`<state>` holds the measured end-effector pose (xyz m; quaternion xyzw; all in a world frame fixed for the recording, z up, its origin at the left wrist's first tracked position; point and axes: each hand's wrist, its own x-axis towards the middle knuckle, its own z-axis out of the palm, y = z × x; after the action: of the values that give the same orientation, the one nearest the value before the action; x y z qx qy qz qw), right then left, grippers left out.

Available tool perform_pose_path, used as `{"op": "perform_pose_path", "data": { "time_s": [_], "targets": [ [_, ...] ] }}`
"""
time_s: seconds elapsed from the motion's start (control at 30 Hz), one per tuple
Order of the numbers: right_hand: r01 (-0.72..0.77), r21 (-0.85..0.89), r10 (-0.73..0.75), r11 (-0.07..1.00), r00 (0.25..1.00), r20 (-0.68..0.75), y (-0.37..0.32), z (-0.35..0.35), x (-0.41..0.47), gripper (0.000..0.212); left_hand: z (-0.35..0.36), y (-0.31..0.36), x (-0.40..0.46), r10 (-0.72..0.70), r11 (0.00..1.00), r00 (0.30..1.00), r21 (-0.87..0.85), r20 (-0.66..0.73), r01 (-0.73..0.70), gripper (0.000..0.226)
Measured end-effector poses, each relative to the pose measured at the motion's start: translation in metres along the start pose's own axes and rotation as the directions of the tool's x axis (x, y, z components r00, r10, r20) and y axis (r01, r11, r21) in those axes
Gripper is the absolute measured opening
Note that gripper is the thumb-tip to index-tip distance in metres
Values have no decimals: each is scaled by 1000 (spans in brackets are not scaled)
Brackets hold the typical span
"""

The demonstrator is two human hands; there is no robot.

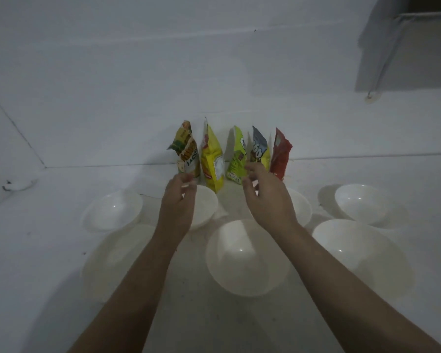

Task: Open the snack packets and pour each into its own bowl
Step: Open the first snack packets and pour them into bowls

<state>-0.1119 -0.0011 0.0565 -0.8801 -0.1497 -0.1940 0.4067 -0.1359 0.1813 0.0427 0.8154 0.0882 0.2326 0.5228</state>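
Head view: five snack packets (229, 155) are propped upright against the wall, just beyond both hands; left hand (179, 200) and right hand (266, 197) are held empty, fingers loosely curled, above white bowls (247, 258).

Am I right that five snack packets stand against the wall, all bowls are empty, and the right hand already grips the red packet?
Not quite. In the head view the right hand holds nothing; it hovers open in front of the green packet and grey packet, left of the red packet. Five packets and empty bowls are correct.
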Motion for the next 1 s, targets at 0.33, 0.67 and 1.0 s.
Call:
{"op": "perform_pose_path", "data": {
  "time_s": [0.33, 0.67, 1.0],
  "targets": [
    [77, -170, -100, 982, 986, -132, -42, 69, 127, 21, -26, -6, 167, 70, 930, 997, 359, 29, -76, 32],
    [-32, -295, -6, 955, 992, -127, -42, 121, 169, 23, -1, -35, 247, -288, 893, 873, 439, 394, 96, 44],
    [9, -290, -65, 957, 981, -183, -60, 124, 155, 21, -21, -24, 239, -96, 995, 962, -15, 256, 103, 21]
  ]
}}
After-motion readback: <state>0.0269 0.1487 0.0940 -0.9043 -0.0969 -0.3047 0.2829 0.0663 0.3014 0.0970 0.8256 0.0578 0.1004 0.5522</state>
